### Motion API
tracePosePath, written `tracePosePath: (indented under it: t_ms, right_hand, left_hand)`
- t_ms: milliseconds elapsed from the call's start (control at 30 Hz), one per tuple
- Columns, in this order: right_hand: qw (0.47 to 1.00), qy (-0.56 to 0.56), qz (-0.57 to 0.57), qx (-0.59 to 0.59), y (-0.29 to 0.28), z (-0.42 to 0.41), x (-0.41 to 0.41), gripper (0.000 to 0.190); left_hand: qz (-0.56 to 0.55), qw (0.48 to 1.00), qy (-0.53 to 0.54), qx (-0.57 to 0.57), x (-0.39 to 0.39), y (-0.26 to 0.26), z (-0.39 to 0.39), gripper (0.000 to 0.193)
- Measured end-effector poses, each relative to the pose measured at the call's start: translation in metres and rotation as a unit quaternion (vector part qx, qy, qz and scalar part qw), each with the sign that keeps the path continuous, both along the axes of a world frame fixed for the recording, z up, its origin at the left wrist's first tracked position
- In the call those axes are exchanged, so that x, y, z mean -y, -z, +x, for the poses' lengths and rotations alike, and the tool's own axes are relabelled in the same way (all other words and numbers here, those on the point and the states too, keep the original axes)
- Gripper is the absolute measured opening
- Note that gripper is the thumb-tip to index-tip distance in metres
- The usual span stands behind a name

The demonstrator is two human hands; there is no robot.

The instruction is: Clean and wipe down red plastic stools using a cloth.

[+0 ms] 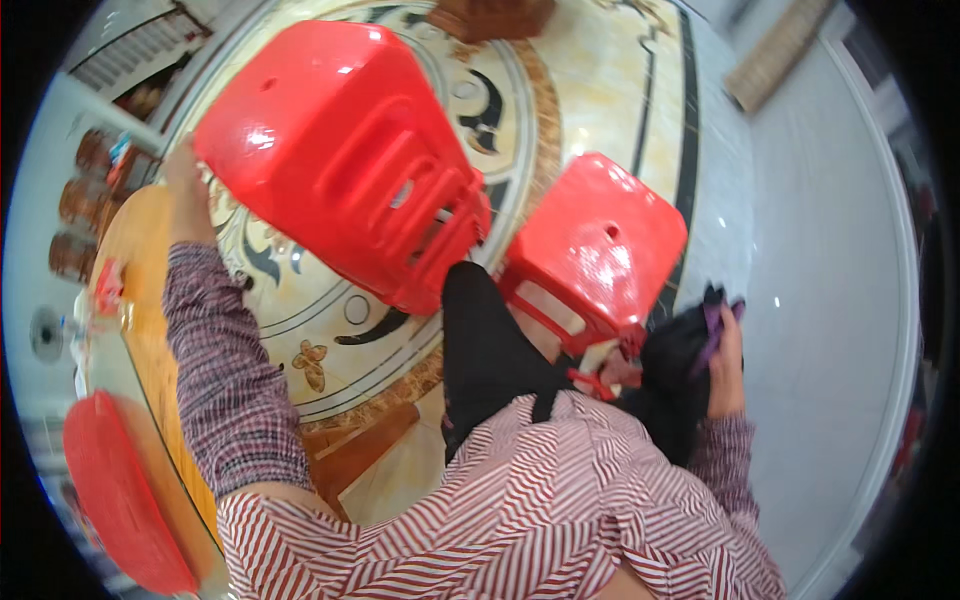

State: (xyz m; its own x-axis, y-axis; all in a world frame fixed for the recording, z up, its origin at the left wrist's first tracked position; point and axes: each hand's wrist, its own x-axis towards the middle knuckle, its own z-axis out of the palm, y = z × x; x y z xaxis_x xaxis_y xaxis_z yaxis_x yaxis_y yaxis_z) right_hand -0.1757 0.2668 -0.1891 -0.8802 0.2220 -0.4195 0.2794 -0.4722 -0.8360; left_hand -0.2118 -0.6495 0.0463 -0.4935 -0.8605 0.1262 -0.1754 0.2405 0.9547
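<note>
My left hand [187,176] is at the left edge of a large red plastic chair [300,142], touching its rim; the fingers are partly hidden behind it. The chair is tipped, with its slotted part towards my knee. To the right a smaller red plastic stool [600,232] stands on the floor, its top showing a small round hole. My right hand [726,364] grips a bundle of black cloth with purple parts [679,352] beside my right leg. Between the stool and the black cloth lies a small heap of red and pale items [611,367], too blurred to name.
A wooden table [146,300] runs along the left, with a red object [124,495] near its lower end. Part of a wooden chair [367,450] is beside my left leg. A wooden base [491,19] stands at the top; a rolled mat [780,56] is at the upper right.
</note>
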Motion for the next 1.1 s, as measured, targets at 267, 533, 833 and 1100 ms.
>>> tracePosePath:
  t_ms: [267, 533, 833, 1100]
  right_hand:
    - [0.998, 0.0, 0.002, -0.058, -0.048, -0.067, 0.012, 0.031]
    - [0.999, -0.034, -0.005, -0.005, -0.002, -0.021, 0.024, 0.029]
    - [0.996, 0.045, -0.067, 0.026, 0.015, -0.003, -0.026, 0.031]
    - [0.97, -0.085, 0.22, -0.06, -0.049, -0.084, 0.056, 0.036]
  left_hand:
    - [-0.544, 0.83, -0.009, 0.122, -0.209, 0.013, -0.027, 0.045]
    - [-0.414, 0.849, 0.015, 0.329, -0.192, 0.008, -0.028, 0.051]
    - [-0.503, 0.841, -0.062, 0.19, -0.221, 0.01, -0.011, 0.042]
    - [-0.437, 0.845, 0.308, -0.008, -0.442, 0.155, 0.011, 0.033]
